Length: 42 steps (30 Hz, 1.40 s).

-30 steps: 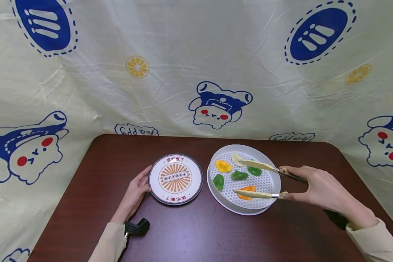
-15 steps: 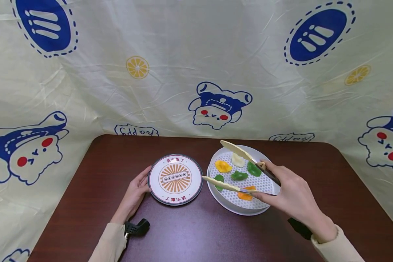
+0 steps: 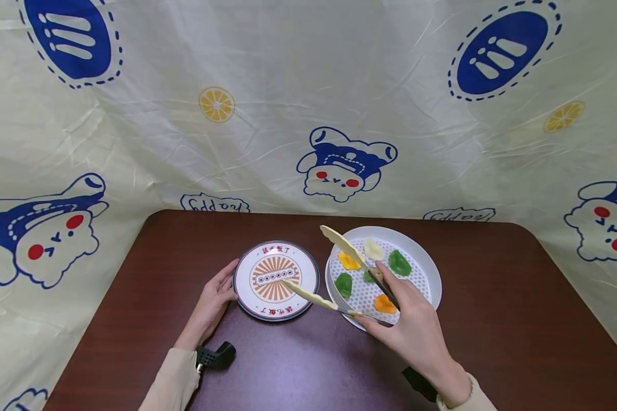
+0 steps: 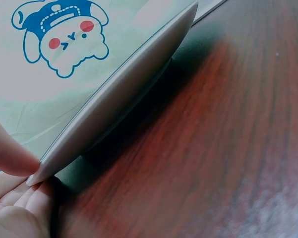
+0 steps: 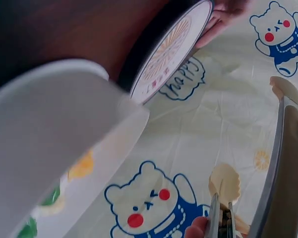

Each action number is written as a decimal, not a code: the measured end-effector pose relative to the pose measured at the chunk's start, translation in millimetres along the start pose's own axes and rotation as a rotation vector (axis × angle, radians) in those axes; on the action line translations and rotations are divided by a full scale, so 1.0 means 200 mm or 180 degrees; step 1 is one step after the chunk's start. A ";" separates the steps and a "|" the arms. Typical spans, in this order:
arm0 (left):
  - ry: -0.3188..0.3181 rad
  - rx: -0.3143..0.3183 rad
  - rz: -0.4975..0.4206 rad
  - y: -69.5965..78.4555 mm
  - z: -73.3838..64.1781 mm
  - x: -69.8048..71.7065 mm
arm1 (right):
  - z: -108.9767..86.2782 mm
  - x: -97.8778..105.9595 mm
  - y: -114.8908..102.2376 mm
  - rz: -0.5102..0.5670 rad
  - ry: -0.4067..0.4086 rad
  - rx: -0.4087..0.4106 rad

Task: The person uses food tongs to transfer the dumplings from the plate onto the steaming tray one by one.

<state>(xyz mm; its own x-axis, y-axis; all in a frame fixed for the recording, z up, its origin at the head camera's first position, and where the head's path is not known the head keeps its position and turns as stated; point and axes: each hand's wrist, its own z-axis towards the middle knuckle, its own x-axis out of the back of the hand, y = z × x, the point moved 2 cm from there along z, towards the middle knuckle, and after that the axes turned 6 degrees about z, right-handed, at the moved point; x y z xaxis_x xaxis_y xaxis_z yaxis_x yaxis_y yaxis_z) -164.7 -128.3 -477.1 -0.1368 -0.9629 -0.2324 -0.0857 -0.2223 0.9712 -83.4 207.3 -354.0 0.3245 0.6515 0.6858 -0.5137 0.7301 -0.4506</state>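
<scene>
My left hand [image 3: 209, 302] pinches the left rim of a round white plate [image 3: 244, 285] with an orange sunburst design. In the left wrist view the thumb lies over the plate's rim and the other fingers are beneath it. My right hand [image 3: 416, 325] grips tongs [image 3: 308, 293] with cream scalloped tips and metal arms. The tongs are spread wide with nothing between the tips; one tip overlaps the plate, the other reaches past the far-left edge of a white round steamer tray [image 3: 431, 268]. In the tray lie yellow [image 3: 347, 261], white [image 3: 374, 249], orange [image 3: 385, 303] and green pieces [image 3: 400, 263].
The dark wooden table [image 3: 473, 285] has rounded far corners. Behind it hangs a pale sheet [image 3: 267, 160] printed with cartoon bears. A black strap mount [image 3: 216, 355] sits on the left wrist. The tray stands close to the plate's right side.
My right hand has carried the spread tongs leftward from over the tray, and the lower tip now overlaps the plate. The left hand, plate and tray stay in place.
</scene>
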 end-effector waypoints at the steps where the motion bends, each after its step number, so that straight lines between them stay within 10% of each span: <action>1: -0.0001 -0.0003 0.0003 0.00 0.00 0.00 | -0.01 -0.02 -0.01 0.0026 0.0026 0.0022; 20: -0.0054 -0.0031 0.0024 0.01 0.00 0.00 | -0.18 -0.27 -0.14 0.0104 0.0265 -0.0391; 42: -0.0044 -0.0029 0.0029 0.00 0.00 0.00 | -0.27 -0.41 -0.16 -0.0077 -0.0229 -0.1140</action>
<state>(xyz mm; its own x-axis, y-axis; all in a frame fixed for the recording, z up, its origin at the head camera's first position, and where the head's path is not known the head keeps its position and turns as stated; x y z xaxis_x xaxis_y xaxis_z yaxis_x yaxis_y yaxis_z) -164.5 -129.3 -476.4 -0.1510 -0.9628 -0.2241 -0.0754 -0.2148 0.9737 -51.1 140.4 -426.2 0.2700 0.6262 0.7314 -0.1916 0.7793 -0.5966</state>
